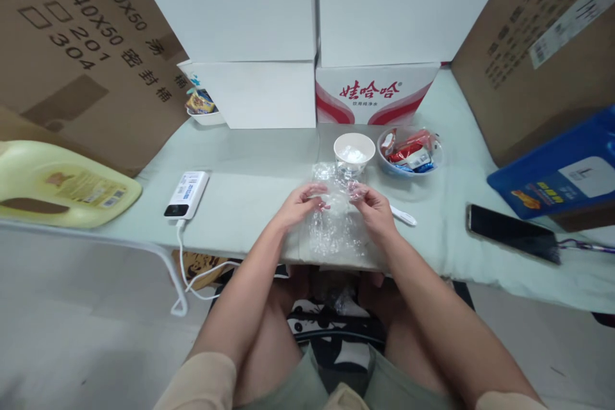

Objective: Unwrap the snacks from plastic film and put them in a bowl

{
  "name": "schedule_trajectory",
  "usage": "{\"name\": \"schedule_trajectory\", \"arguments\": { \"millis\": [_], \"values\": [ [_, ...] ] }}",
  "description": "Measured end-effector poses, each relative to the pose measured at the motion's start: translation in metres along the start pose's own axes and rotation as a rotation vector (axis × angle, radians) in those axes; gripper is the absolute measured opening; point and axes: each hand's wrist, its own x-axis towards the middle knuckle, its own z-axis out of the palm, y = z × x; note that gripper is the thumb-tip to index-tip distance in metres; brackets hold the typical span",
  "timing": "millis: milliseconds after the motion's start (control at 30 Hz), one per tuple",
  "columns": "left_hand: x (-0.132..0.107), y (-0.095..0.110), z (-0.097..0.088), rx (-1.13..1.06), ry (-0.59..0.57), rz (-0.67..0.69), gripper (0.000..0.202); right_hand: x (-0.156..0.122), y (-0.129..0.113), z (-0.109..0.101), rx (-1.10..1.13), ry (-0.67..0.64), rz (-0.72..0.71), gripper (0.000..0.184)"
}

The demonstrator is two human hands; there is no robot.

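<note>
A sheet of clear, crinkly plastic wrap lies in front of me, its upper part raised between my hands. My left hand pinches it on the left side. On the right, my right hand pinches it between thumb and fingers. Whether it is a bag or bubble wrap I cannot tell. Just behind it stands a white paper cup with something whitish inside. A thin white handle-like item sticks out beside my right hand, its other end hidden.
Right of the cup sits a clear bowl of wrapped snacks. A phone and a blue container are farther right. To the left are a white power bank with a cable and a yellow jug. Cartons line the back.
</note>
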Motion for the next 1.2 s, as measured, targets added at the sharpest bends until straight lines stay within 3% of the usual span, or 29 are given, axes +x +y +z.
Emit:
{"name": "schedule_trajectory", "arguments": {
  "millis": [167, 300, 400, 500, 600, 667, 733, 800, 867, 967, 1100, 1200],
  "values": [
    [0.007, -0.005, -0.003, -0.086, 0.165, 0.01, 0.029, -0.005, 0.0, -0.005, -0.119, -0.077, -0.188, 0.057],
    [0.006, -0.002, -0.007, -0.089, 0.222, 0.017, 0.02, -0.007, -0.001, -0.01, -0.357, -0.135, -0.335, 0.013],
    [0.003, 0.002, -0.011, -0.089, 0.239, 0.018, 0.014, -0.006, 0.002, -0.017, -0.549, -0.167, -0.376, 0.019],
    [0.001, 0.004, -0.015, -0.099, 0.24, 0.017, 0.011, -0.006, 0.003, -0.022, -0.512, -0.141, -0.309, 0.021],
    [-0.001, 0.004, -0.016, -0.132, 0.21, 0.028, 0.009, -0.005, 0.001, -0.019, -0.208, -0.032, -0.134, 0.016],
    [-0.002, 0.004, -0.015, -0.147, 0.171, 0.029, 0.01, -0.005, -0.001, -0.013, -0.003, -0.031, 0.028, 0.044],
    [-0.004, 0.006, -0.015, -0.145, 0.13, 0.023, 0.014, -0.006, -0.003, -0.004, 0.086, -0.126, 0.174, 0.076],
    [-0.006, 0.008, -0.016, -0.139, 0.106, 0.013, 0.015, -0.007, -0.005, 0.004, 0.072, -0.205, 0.262, 0.089],
    [-0.008, 0.011, -0.02, -0.147, 0.069, -0.017, 0.027, -0.007, -0.007, 0.009, 0.046, -0.199, 0.296, 0.085],
    [-0.011, 0.015, -0.028, -0.239, -0.017, -0.077, 0.072, -0.006, -0.008, 0.01, 0.046, -0.127, 0.296, 0.078],
    [-0.011, 0.012, -0.025, -0.358, -0.094, -0.181, 0.072, -0.005, -0.008, 0.008, 0.032, -0.088, 0.229, 0.075],
    [-0.008, 0.007, -0.013, -0.24, -0.095, -0.261, 0.066, -0.006, -0.009, 0.007, 0.015, -0.058, 0.181, 0.08]
  ]
}}
